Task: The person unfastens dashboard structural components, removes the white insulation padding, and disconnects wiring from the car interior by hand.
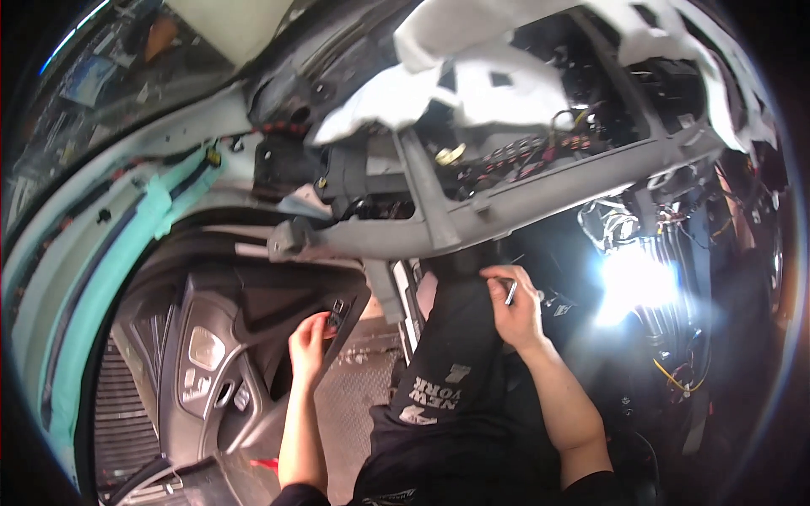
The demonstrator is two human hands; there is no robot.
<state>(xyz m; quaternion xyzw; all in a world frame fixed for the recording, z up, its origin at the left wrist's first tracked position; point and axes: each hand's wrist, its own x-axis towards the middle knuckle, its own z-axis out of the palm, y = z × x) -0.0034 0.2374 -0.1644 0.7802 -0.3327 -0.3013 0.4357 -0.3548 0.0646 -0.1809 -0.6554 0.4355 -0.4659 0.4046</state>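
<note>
So, well left of the left hand, teal covering ran along the curved body edge. Between that and the hand sat the dark door trim panel, its speaker grille left of the wrist. Left finger and thumb looked pinched on a small black part, just off the fingertips at the panel's upper right corner; couldn't tell if it was fixed there.

Textured floor showed right of the left forearm, then black trousers between the hands. Right hand had a small silver piece pinched, end sticking out; type unclear.

Step in hand, my read: handling small parts, one per hand. Next move probably called for a firm left pinch and care not to drop either.

Edges: grey frame crossed above both hands, so lifting looked tight. Right of the right hand, a glaring lamp and hanging wires crowded things. Best room seemed low, between the forearms.
</note>
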